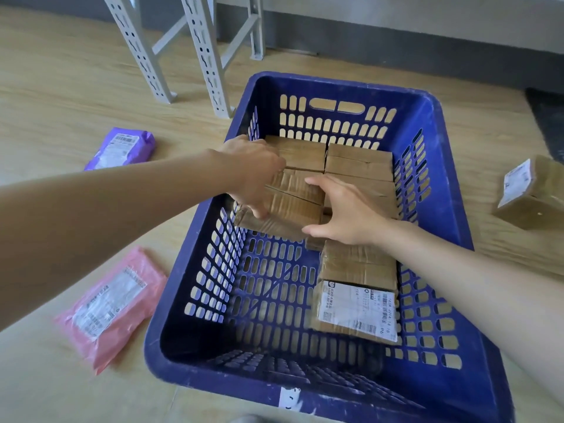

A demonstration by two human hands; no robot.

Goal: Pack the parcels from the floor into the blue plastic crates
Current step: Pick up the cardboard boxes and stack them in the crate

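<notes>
Crate half packed
Left hand [256, 175] and right hand [345, 209] curl fingers round a box [293, 199] in the blue crate [335, 82]; pink mailer [113, 303], purple mailer [122, 148], brown parcel [531, 193] await.

The crate [345, 84] is smooth, glossy blue plastic. The boxes [360, 166] are brown cardboard under shiny tape. The pink mailer [113, 303] and purple mailer [122, 148] are crinkled plastic film. The floor [76, 96] is matt wood grain; the rack [207, 56], grey painted metal.
</notes>
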